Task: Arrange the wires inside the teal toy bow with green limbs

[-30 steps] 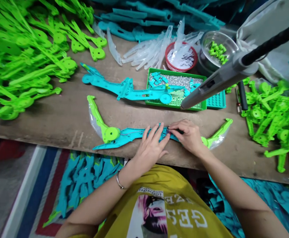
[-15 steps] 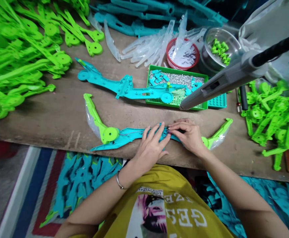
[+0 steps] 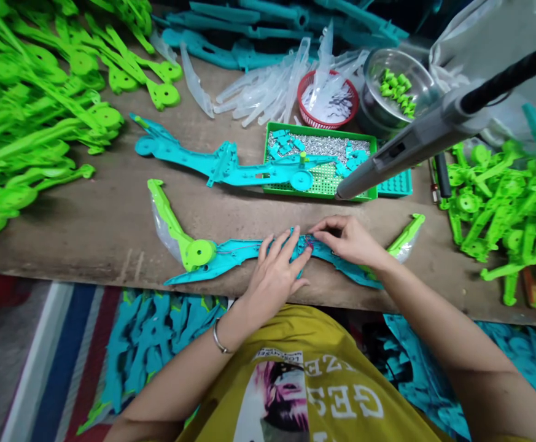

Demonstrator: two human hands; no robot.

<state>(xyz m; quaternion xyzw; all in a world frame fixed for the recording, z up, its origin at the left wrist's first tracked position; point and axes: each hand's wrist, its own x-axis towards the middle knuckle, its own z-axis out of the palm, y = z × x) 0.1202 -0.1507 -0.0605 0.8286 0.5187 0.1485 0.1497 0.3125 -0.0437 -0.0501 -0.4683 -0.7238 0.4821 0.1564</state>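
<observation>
A teal and green toy bow [image 3: 212, 253] lies along the near edge of the wooden table [image 3: 111, 215]. My left hand [image 3: 277, 270] rests flat on its teal middle, fingers spread and pressing down. My right hand [image 3: 348, 240] is just to the right, fingertips pinched at a small spot on the bow's centre; what it pinches is too small to make out. The bow's green right limb [image 3: 406, 236] sticks out beyond my right wrist. A second teal bow body [image 3: 221, 164] lies farther back.
A green tray [image 3: 323, 159] of small screws and teal bits sits behind the hands, with a grey hanging tool [image 3: 401, 153] above it. Green parts pile at the left [image 3: 32, 116] and right [image 3: 507, 209]. A red basket [image 3: 327, 101], clear blades [image 3: 258, 95] and a bowl [image 3: 396, 86] stand at the back.
My right hand has shifted a little left and forward along the bow's centre. The left hand stays pressed on the bow. The view has drifted slightly.
</observation>
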